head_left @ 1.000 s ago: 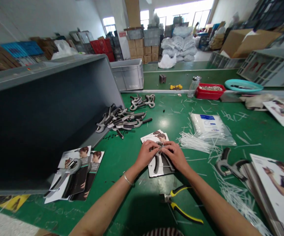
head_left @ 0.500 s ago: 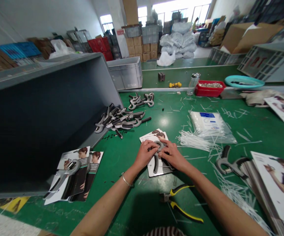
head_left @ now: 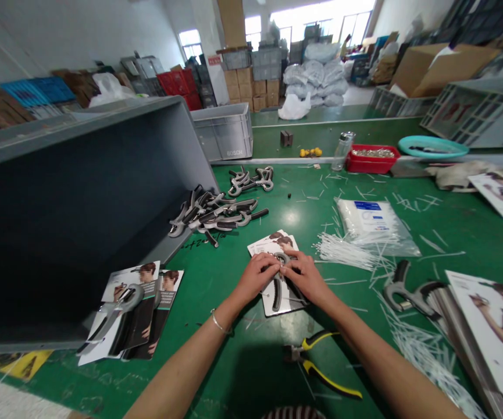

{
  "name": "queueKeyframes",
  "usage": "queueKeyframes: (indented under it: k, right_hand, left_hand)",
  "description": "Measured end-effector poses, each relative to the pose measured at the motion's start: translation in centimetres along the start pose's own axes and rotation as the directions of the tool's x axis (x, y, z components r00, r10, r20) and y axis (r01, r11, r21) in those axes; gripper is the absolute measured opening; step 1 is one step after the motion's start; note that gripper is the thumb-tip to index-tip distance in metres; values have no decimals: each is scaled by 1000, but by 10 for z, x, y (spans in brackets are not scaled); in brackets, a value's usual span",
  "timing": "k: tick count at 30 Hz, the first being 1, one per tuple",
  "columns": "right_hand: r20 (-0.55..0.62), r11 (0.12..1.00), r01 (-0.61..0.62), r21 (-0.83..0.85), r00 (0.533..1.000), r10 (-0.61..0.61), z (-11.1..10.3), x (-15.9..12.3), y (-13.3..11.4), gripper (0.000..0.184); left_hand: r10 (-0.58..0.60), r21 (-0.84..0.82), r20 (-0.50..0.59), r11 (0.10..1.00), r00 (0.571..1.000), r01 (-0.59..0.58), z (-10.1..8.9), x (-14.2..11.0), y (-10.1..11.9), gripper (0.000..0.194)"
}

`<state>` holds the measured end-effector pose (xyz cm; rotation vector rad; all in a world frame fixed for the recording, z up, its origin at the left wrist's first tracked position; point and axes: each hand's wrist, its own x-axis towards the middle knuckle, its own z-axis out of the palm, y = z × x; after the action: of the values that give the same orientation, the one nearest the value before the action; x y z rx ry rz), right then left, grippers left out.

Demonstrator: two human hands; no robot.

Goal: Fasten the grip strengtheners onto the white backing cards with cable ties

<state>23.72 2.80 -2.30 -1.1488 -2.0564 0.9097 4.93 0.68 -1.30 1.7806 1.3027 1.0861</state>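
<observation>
A grey-and-black spring hand grip [head_left: 276,294] lies on a printed backing card [head_left: 263,247] on the green table, handles toward me. My left hand [head_left: 254,274] holds the hand grip from the left, thumb and fingertips closed near its spring end. From the other side my right hand [head_left: 307,277] is closed at the same spot, its fingertips meeting the left ones. Whatever small piece may sit between the fingertips is hidden. Another card edge shows under the top one. Below the hands rest yellow-and-black cutting pliers [head_left: 307,356], untouched.
Left stands a large grey crate [head_left: 177,134] on its side, with a pile of hand grips [head_left: 220,212] by it. Carded grips [head_left: 122,314] lie at left. Right are white cable ties [head_left: 342,250], a loose hand grip [head_left: 408,294] and a card stack [head_left: 487,331]. A red tray [head_left: 372,163] sits behind.
Both hands stay at the hand grip's spring end, and the fingertips have shifted slightly closer together. The card and hand grip have hardly moved.
</observation>
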Motion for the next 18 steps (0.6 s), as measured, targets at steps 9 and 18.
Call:
queueKeyframes:
  k: [9,18]
  right_hand:
    - [-142,999,35,-19,989,-38,8,0,-2,27]
    - [-173,999,36,29,984,-31,0,12,-5,10]
  left_hand:
    - [12,141,-114,990,993,4,2,-11,25,10]
    - [197,590,220,753,955,-291,17,-52,41,13]
